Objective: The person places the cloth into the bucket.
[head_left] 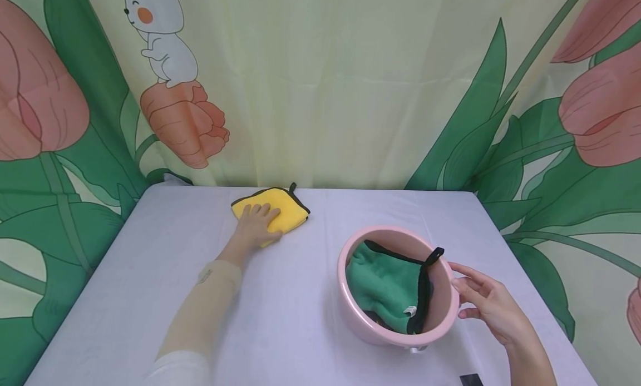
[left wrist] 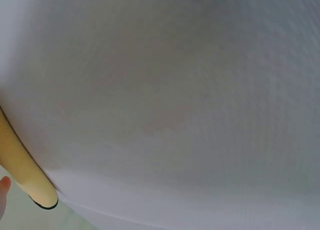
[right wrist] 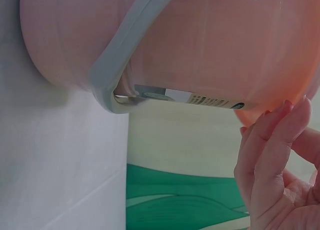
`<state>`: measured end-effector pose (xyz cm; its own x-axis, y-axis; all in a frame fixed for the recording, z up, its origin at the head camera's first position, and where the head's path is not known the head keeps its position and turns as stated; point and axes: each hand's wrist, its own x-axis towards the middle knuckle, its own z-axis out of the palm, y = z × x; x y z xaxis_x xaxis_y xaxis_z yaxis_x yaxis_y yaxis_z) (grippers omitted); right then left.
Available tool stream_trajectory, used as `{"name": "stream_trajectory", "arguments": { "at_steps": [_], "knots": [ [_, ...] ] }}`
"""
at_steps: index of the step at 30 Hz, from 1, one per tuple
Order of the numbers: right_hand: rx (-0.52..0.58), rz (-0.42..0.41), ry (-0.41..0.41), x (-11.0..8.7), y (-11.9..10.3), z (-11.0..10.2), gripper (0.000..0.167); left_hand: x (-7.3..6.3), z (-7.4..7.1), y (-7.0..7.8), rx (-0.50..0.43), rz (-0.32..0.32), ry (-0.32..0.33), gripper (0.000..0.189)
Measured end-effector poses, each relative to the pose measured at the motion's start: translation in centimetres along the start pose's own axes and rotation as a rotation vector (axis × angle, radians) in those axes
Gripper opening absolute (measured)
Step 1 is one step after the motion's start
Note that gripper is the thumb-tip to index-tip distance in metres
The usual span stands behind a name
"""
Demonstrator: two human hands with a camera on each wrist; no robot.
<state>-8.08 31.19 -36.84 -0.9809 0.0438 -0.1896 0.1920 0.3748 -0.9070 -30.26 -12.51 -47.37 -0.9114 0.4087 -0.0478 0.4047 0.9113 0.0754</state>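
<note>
In the head view my left hand rests, fingers spread, on a folded yellow cloth with black edging and a loop. Only a corner of that cloth and a fingertip show in the left wrist view. A pink bucket stands right of centre, a green cloth with black trim and a loop inside it. At the bucket's right rim is my right hand, its fingertips touching the outside near the lip. The right wrist view shows those loosely bent fingers against the bucket.
A white-covered table lies under everything. The bucket's grey handle hangs down its side by a printed label. A small dark object lies at the near edge. Behind hangs a curtain with tulips and a rabbit.
</note>
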Motion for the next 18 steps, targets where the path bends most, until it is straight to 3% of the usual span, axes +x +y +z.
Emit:
{"name": "stream_trajectory", "arguments": {
  "at_steps": [18],
  "knots": [
    [0.019,-0.013,-0.001,-0.3,0.0,0.0,0.032,1.1,0.7,0.7,0.004,0.019,0.101,0.043]
  ]
}}
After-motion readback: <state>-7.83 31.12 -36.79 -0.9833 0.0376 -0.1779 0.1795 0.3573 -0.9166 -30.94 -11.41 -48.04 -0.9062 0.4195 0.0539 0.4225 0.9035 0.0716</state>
